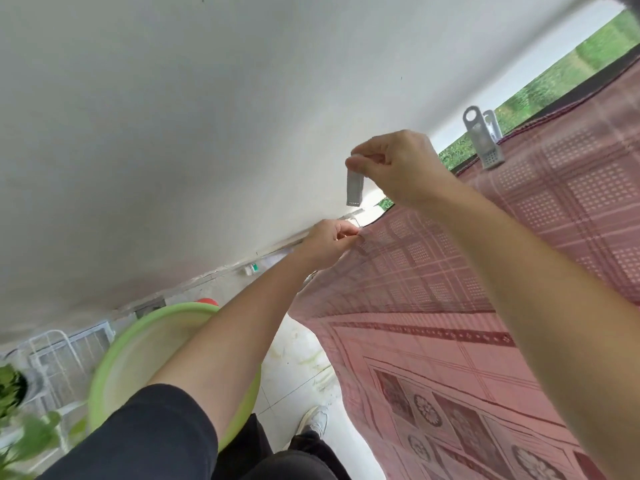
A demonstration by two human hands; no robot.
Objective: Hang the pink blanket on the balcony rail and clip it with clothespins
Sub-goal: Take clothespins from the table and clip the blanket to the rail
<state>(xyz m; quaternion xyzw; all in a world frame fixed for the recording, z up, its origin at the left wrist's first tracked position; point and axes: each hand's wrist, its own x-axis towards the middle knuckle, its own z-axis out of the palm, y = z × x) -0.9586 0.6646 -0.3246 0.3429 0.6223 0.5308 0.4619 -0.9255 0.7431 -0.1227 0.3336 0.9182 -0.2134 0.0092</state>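
The pink checked blanket hangs over the dark balcony rail and fills the right side of the view. A grey clothespin is clipped on its top edge at the rail. My left hand pinches the blanket's left corner, near the white wall. Above it, my right hand holds a second grey clothespin by its top, the jaws pointing down, a little above and apart from the corner.
A white wall closes the left. A green plastic basin stands below my left arm, with a white wire rack and leafy plants at the lower left. Tiled floor and my shoe show below. Greenery lies beyond the rail.
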